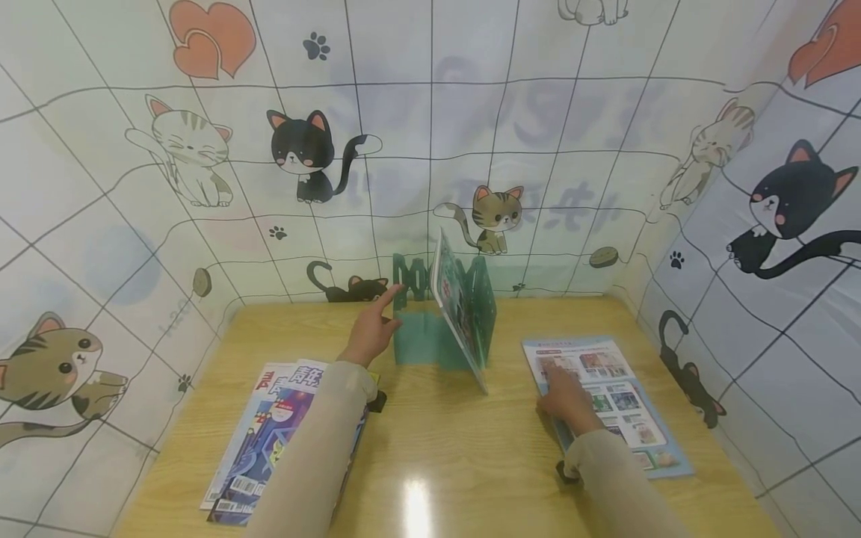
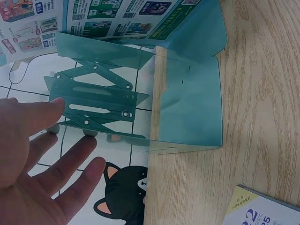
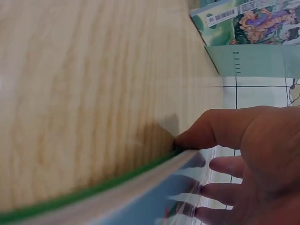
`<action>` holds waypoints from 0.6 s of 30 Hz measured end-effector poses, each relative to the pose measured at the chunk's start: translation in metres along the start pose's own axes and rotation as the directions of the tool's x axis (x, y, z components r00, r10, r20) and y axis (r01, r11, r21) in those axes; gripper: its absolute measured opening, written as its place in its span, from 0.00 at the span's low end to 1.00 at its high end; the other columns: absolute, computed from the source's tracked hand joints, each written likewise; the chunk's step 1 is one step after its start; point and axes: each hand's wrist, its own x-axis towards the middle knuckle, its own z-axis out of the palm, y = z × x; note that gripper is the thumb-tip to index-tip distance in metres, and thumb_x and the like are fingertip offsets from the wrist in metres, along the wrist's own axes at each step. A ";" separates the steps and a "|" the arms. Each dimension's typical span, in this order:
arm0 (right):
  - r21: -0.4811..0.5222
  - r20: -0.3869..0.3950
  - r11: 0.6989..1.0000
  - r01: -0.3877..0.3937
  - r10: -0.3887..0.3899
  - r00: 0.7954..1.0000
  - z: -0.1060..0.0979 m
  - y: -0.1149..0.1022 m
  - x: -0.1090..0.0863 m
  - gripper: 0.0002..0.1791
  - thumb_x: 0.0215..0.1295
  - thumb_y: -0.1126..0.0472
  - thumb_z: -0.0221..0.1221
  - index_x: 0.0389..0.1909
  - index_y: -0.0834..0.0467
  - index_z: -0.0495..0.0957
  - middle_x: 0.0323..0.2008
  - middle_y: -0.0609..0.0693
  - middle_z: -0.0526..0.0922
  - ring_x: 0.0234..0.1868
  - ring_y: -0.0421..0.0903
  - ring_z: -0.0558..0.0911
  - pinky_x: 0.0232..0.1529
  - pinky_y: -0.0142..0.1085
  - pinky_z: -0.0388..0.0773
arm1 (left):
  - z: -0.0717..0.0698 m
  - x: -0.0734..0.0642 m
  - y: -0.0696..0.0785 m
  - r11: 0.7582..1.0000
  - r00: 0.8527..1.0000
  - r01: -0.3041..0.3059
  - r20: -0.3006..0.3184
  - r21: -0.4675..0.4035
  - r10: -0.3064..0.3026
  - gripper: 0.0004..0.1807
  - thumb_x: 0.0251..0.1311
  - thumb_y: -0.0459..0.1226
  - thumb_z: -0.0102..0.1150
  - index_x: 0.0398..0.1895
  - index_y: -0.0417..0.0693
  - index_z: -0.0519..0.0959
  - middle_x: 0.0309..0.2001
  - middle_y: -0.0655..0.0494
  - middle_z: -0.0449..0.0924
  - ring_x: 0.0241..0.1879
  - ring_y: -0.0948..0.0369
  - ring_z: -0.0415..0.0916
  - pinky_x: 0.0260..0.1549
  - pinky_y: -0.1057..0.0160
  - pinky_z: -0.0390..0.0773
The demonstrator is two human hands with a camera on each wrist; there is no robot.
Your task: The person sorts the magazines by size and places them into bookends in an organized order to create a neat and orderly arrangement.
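Observation:
A green expandable bookend with a crisscross lattice back stands at the far middle of the table. My left hand is at its left end panel, thumb on the inner side and fingertips on the outer side, pinching it. One magazine stands tilted inside the bookend by the right panel. On the right, another magazine with rows of small pictures lies on the table. My right hand grips its left edge, thumb at the green-edged side and fingers over the cover.
Several overlapping magazines lie at the left of the wooden table, partly under my left forearm. A cat-patterned cloth surrounds the table at the back and sides.

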 end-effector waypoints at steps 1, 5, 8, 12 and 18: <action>-0.015 -0.013 1.000 0.014 -0.014 1.000 0.001 0.001 0.000 0.49 0.46 0.66 0.64 0.73 0.65 0.55 0.69 0.69 0.58 0.68 0.71 0.55 0.59 0.71 0.52 | 0.000 0.000 0.000 1.000 1.000 -0.001 -0.002 -0.002 0.001 0.41 0.62 0.30 0.62 0.73 0.70 0.59 0.71 0.51 0.62 0.42 0.53 0.82 0.40 0.53 0.81; -0.074 -0.077 0.995 0.065 -0.071 0.994 0.007 0.003 -0.004 0.47 0.45 0.71 0.58 0.72 0.65 0.56 0.68 0.70 0.60 0.67 0.72 0.56 0.59 0.71 0.53 | 0.000 0.000 0.000 1.000 1.000 -0.007 -0.006 -0.001 0.007 0.41 0.62 0.30 0.62 0.73 0.70 0.59 0.71 0.51 0.63 0.41 0.53 0.82 0.39 0.53 0.81; -0.102 -0.127 0.991 0.091 -0.104 0.986 0.012 0.005 -0.008 0.43 0.49 0.73 0.53 0.72 0.65 0.57 0.67 0.70 0.61 0.67 0.72 0.57 0.57 0.73 0.51 | 0.001 0.000 -0.001 1.000 1.000 -0.006 -0.006 0.001 0.006 0.41 0.62 0.30 0.62 0.73 0.71 0.59 0.71 0.52 0.63 0.42 0.54 0.82 0.39 0.53 0.81; -0.127 -0.171 0.986 0.110 -0.131 0.977 0.014 0.006 -0.012 0.39 0.53 0.73 0.51 0.71 0.66 0.58 0.65 0.71 0.63 0.66 0.71 0.59 0.56 0.75 0.50 | 0.001 0.000 -0.002 1.000 1.000 -0.011 -0.003 0.002 0.011 0.41 0.62 0.30 0.62 0.73 0.71 0.59 0.71 0.52 0.62 0.42 0.53 0.82 0.40 0.53 0.81; -0.132 -0.181 0.985 0.113 -0.136 0.974 0.017 0.009 -0.015 0.38 0.56 0.74 0.51 0.71 0.65 0.57 0.67 0.70 0.61 0.68 0.69 0.57 0.59 0.74 0.47 | 0.002 0.001 -0.002 1.000 1.000 -0.016 -0.001 0.007 0.016 0.41 0.62 0.31 0.62 0.73 0.72 0.59 0.71 0.53 0.61 0.42 0.53 0.82 0.38 0.52 0.81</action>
